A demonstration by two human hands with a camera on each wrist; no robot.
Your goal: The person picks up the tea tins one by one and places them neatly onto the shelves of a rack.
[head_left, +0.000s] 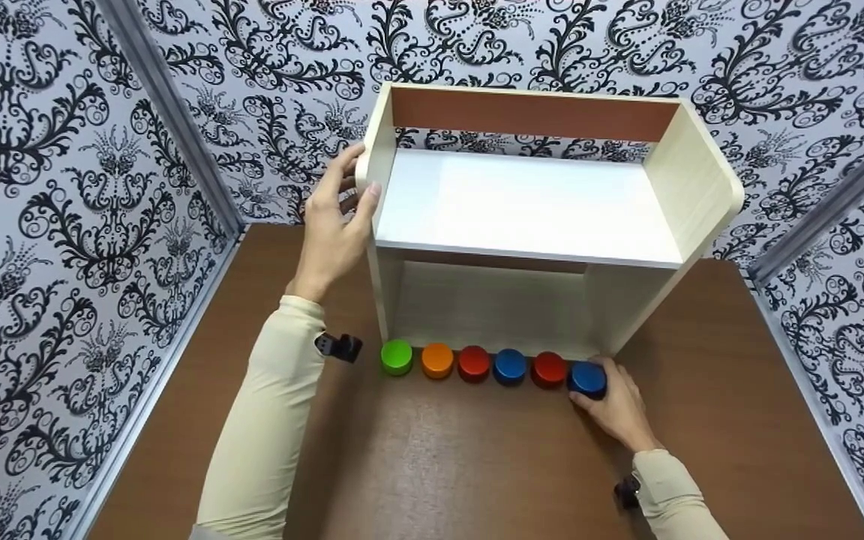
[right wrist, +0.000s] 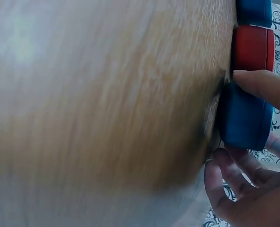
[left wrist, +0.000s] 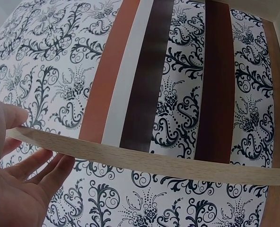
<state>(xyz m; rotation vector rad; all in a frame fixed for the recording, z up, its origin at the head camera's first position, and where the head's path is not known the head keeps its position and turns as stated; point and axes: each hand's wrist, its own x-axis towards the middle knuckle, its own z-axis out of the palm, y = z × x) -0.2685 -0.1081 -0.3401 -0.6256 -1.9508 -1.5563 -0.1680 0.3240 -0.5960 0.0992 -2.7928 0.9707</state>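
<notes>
A small wooden shelf unit (head_left: 529,202) with a white middle shelf stands on the table. My left hand (head_left: 334,225) grips its left side panel (left wrist: 144,161), thumb on one side and fingers on the other. At the right end of a row in front of the unit is a blue round tin (head_left: 587,379). My right hand (head_left: 619,401) holds this tin between thumb and fingers, as the right wrist view also shows. Beside it in the row sit a red tin (head_left: 549,369), another blue tin (head_left: 510,367), a second red tin (head_left: 474,364), an orange tin (head_left: 437,361) and a green tin (head_left: 397,358).
The brown wooden table (head_left: 462,465) spreads in front of the row and to both sides of the unit. Behind and at both sides rise walls with a black-and-white floral pattern (head_left: 282,67), edged with grey metal strips (head_left: 169,112).
</notes>
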